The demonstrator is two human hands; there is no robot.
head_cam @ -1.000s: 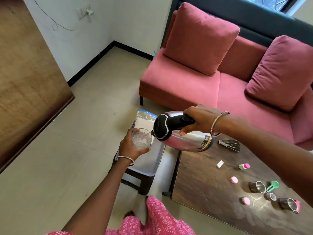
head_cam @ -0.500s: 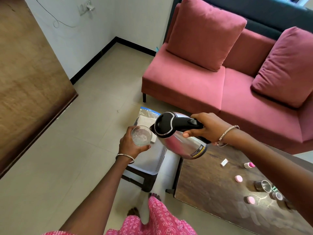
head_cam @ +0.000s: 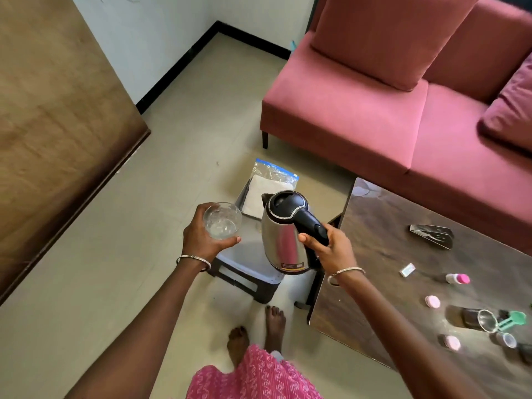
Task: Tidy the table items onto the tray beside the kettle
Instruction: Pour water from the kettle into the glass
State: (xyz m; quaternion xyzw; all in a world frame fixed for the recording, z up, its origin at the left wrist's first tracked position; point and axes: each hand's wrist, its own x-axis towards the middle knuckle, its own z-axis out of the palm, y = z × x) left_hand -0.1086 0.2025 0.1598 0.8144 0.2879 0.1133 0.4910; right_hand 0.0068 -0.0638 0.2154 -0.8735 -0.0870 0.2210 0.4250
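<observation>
Above the stool (head_cam: pixel 244 272), the kettle (head_cam: pixel 283 237) stands upright, spout (head_cam: pixel 264 197) pointing away.

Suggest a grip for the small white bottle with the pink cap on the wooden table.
The small white bottle with the pink cap lies on its side on the wooden table, cap toward the right. Probably best pinched from above across its white body, fingers either side of the long axis; the round body could roll if pushed sideways.

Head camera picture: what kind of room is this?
Most likely a living room at home: a pink sofa with cushions, a low wooden coffee table beside it, and a tiled floor.
</observation>
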